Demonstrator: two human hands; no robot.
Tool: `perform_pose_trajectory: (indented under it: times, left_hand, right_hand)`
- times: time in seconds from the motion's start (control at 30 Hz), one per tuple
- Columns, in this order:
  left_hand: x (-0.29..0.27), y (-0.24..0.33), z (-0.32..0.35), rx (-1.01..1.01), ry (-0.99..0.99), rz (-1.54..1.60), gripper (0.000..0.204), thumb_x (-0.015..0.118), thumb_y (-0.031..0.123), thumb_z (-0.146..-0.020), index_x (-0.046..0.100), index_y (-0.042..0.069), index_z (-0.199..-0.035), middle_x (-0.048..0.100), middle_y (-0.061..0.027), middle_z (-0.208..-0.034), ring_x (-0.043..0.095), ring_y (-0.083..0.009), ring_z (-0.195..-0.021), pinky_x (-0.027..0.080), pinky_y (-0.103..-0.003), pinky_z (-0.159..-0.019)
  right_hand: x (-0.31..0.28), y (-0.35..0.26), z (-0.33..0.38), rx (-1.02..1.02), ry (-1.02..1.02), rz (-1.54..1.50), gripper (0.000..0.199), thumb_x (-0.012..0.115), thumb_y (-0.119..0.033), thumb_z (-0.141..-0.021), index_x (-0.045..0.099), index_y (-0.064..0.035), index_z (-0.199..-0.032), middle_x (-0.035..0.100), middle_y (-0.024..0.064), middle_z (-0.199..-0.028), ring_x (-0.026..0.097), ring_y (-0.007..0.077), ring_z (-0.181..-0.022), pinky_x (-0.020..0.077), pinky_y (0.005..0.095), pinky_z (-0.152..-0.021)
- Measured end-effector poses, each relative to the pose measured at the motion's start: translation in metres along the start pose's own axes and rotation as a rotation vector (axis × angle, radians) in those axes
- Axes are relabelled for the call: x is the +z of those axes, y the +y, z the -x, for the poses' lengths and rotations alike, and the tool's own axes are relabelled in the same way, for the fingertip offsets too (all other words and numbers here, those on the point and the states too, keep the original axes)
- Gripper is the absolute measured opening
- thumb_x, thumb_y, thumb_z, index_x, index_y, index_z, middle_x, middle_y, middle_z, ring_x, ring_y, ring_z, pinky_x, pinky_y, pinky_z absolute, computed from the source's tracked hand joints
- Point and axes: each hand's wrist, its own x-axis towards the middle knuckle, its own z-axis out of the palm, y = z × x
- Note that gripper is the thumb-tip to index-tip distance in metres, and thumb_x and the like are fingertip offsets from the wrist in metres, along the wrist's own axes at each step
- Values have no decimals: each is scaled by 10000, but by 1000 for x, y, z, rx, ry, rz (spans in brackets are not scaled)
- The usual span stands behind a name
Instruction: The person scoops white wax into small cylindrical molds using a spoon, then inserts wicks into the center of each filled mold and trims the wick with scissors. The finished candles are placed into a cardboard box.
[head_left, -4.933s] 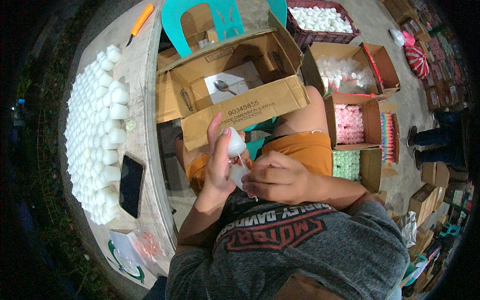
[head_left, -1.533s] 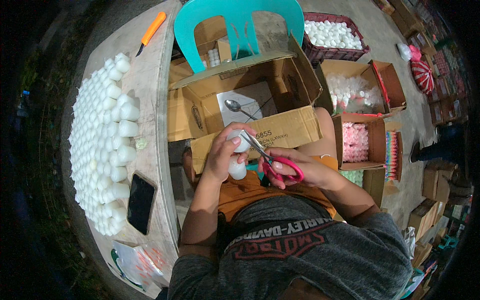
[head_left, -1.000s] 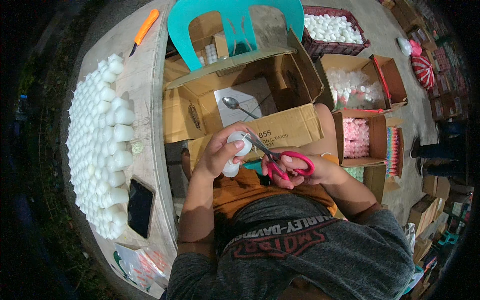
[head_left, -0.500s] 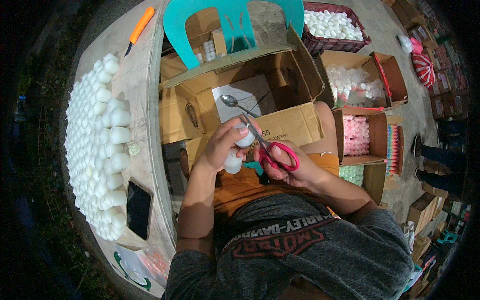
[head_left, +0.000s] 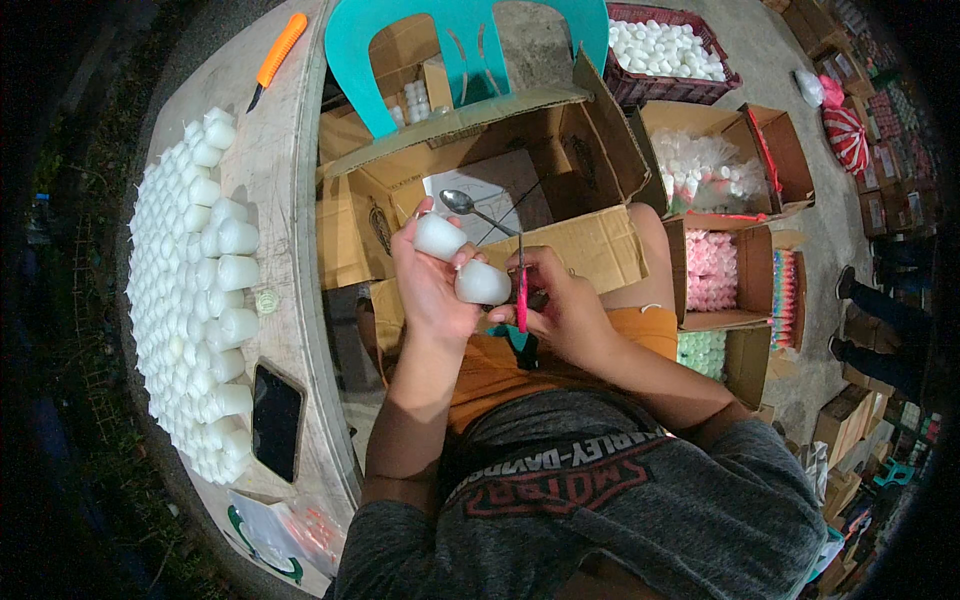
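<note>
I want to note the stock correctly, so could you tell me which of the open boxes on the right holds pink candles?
The middle box, right of the person's knee; the box above it holds white ones.

Both forearms come up from the lower edge and meet in front of the torso, over the lap. The left hand is raised a little higher than the other, wrist bent slightly back, palm turned toward the right, fingers and thumb curled in a closed grip with the fingertips pointing up and away from the body. The left forearm runs nearly straight up from a bent elbow. The right hand sits just beside the left, almost touching it, knuckles up, fingers folded in a tight closed grip, thumb tucked toward the left hand. The right forearm angles in from the right, elbow out.
</note>
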Motion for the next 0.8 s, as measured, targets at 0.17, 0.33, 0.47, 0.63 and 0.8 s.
perform_pose_trajectory:
  times: [0.17,0.33,0.47,0.63,0.8]
  left_hand:
    - [22,-1,20,98,19,-22,387,460,327,-844,449,161,-1193,534,-51,-878,521,-178,-755,451,-364,-653]
    - [4,4,9,162,-46,-147,460,485,300,-802,448,114,-1221,521,-70,-957,525,-198,-906,450,-375,-742]
    - [-18,15,11,321,-278,-668,486,523,285,-789,474,65,-1220,541,-74,-975,541,-199,-843,448,-334,-754]
    - [-5,8,19,776,-647,-1358,499,707,249,-764,531,7,-1164,576,-137,-1037,593,-237,-851,457,-288,-772]
    - [-4,5,32,770,-483,-1381,462,749,223,-724,563,23,-1097,625,-127,-965,608,-259,-869,482,-339,-744]
  right_hand:
    - [-2,-2,-6,-49,-46,-142,508,730,-202,-764,455,-46,-1162,627,120,-884,631,196,-798,496,312,-684]
    - [-1,4,-8,5,-61,-633,445,676,-123,-818,455,-37,-1195,573,26,-1032,553,107,-924,467,269,-766]
    - [-8,4,-8,104,-42,-788,432,662,-121,-832,453,-37,-1200,555,9,-1020,525,77,-865,448,231,-748]
    - [-16,1,-7,1,-134,-591,414,650,-118,-840,460,-27,-1196,564,0,-958,517,67,-808,445,224,-692]
    - [-24,7,-2,-18,-106,-189,461,708,-256,-776,507,-15,-1113,595,84,-803,577,142,-701,460,279,-621]
